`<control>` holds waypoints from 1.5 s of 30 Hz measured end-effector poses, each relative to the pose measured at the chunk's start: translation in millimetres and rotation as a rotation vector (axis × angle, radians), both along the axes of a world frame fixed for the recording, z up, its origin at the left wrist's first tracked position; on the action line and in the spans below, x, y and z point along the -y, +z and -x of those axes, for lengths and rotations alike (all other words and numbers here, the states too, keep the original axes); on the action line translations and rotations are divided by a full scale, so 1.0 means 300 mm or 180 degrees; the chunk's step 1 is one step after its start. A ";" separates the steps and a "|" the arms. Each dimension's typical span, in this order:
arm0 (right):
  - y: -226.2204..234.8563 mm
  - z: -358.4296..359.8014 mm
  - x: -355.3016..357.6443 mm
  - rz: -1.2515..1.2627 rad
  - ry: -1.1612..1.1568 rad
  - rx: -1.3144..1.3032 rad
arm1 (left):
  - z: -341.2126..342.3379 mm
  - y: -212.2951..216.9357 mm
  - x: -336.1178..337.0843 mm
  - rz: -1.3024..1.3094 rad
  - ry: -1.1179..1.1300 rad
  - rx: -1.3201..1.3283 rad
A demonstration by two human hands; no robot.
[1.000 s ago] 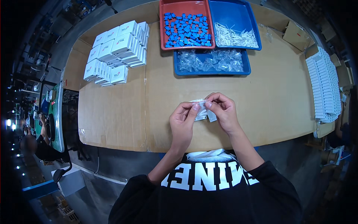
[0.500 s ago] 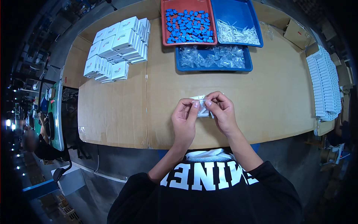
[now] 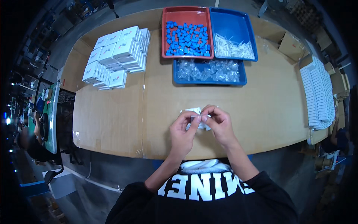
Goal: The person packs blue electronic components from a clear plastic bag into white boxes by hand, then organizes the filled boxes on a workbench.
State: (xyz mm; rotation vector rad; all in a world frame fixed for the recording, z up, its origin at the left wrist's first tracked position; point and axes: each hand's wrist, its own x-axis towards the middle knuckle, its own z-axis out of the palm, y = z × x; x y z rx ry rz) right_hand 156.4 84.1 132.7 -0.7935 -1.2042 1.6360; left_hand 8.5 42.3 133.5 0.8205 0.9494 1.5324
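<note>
My left hand (image 3: pixel 182 131) and my right hand (image 3: pixel 221 130) meet in front of me, thumbs and forefingers pinched on the top edge of a small clear plastic bag (image 3: pixel 195 119). Most of the bag is hidden by my fingers, and its contents are hard to make out now. Just behind and below the fingertips is a flat white piece (image 3: pixel 192 110), partly covered; its kind cannot be told.
A red tray (image 3: pixel 187 14) holds small blue parts, beside a blue tray (image 3: pixel 228 24) of thin white sticks. In front, another blue tray (image 3: pixel 209 82) holds clear plastic bags. White boxes (image 3: pixel 112 52) are stacked left, more white boxes (image 3: pixel 317 93) right. A person (image 3: pixel 31 145) sits far left.
The view has shifted, so trays and tabletop sit lower in the picture. My hands stay pinched on the bag, fingertips now closer together and covering more of it.
</note>
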 end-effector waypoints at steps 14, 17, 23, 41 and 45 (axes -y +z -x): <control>0.002 -0.052 -0.077 0.0422 0.0055 0.0024 | 0.030 -0.040 -0.081 0.0531 -0.0447 0.0421; 0.003 -0.056 -0.073 0.0475 0.0134 0.0073 | 0.038 -0.046 -0.080 0.0557 -0.0608 0.0252; 0.001 -0.077 -0.111 0.0227 0.0266 -0.0381 | 0.062 -0.027 -0.097 0.0553 -0.0928 0.0879; 0.073 -0.158 -0.122 -0.0303 0.0463 0.0303 | 0.094 -0.066 -0.102 0.1110 -0.0794 0.0620; 0.062 -0.126 -0.113 0.0175 0.0356 0.0455 | 0.080 -0.069 -0.105 0.0874 -0.0626 0.0429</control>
